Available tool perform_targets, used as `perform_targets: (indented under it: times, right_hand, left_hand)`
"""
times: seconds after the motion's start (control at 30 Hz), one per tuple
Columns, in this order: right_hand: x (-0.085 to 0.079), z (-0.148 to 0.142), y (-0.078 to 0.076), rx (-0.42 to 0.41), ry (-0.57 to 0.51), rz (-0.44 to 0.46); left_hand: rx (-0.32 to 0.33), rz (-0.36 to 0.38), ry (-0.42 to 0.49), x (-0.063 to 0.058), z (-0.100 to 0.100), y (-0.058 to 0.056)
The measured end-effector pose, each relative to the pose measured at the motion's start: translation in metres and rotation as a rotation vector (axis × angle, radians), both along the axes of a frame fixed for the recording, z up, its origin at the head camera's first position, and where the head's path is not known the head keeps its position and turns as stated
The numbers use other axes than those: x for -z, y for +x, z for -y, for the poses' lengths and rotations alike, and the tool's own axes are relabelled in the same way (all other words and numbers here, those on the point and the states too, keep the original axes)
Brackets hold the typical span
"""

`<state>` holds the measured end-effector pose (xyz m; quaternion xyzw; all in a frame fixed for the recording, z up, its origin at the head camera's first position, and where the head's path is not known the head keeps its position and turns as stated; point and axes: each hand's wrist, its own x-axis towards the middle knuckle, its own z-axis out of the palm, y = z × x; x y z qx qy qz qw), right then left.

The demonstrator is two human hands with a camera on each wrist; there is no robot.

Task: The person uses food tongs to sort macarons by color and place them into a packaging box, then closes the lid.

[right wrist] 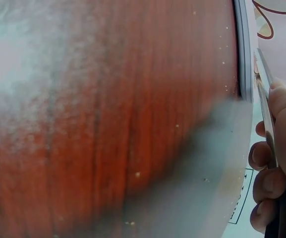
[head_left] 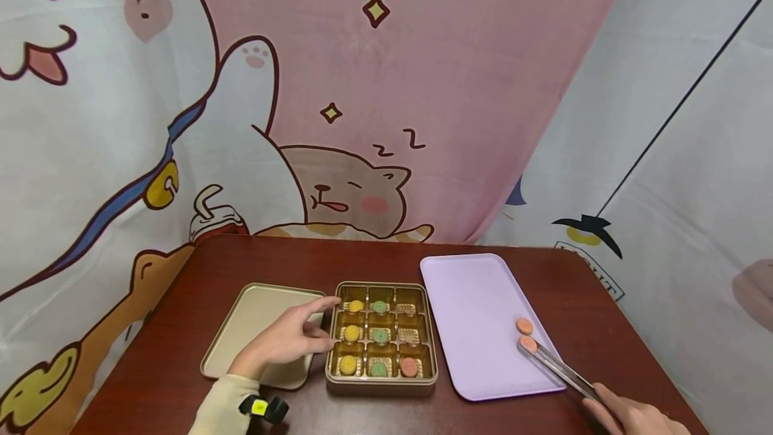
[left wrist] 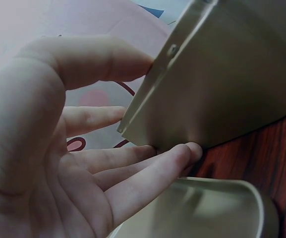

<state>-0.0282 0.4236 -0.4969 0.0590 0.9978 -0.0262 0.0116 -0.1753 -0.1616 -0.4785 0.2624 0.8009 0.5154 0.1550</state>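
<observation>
My left hand (head_left: 290,337) touches the left side of a gold tin (head_left: 382,384) with extended fingers, also seen against the tin's wall (left wrist: 222,79) in the left wrist view. Inside, a divided insert holds yellow cookies (head_left: 351,333) down the left column, green cookies (head_left: 380,335) down the middle and one pink cookie (head_left: 408,367) at the front right. My right hand (head_left: 631,415) grips metal tongs (head_left: 564,373). Their tips are at an orange-pink cookie (head_left: 528,344) on the lavender tray (head_left: 474,314); whether they pinch it is unclear. Another orange-pink cookie (head_left: 524,326) lies just behind.
A flat gold lid (head_left: 256,314) lies left of the tin, partly under my left forearm. Tin and tray stand close together on the dark red wooden table (head_left: 374,260). A printed cloth (head_left: 447,86) hangs behind the table.
</observation>
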Motion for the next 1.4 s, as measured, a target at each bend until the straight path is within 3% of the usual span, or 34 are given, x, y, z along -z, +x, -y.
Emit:
perform_targets:
  times: [0.27,0.5,0.73,0.83,1.17,1.4]
  right_hand:
    - [-0.012,0.006,0.0,-0.029,-0.041,-0.075]
    - [-0.023,0.017,-0.001,-0.088,-0.006,-0.19]
    - [-0.039,0.025,-0.012,-0.079,-0.041,-0.073]
    - [-0.043,0.03,-0.016,-0.094,-0.047,-0.064]
    - [-0.042,0.052,-0.025,-0.27,-0.055,-0.34]
    - [-0.04,0.074,-0.039,-0.384,-0.06,-0.464]
  left_hand:
    - [-0.003,-0.002,0.012,-0.002,0.001,0.0]
    - [-0.002,-0.009,0.007,-0.003,0.001,-0.001]
    - [-0.006,-0.002,-0.001,-0.003,0.0,0.0]
    - [-0.01,0.004,-0.001,-0.003,0.0,0.001]
    - [-0.017,0.014,0.01,-0.004,-0.001,0.002]
    - [-0.022,0.01,-0.003,-0.004,-0.001,0.002]
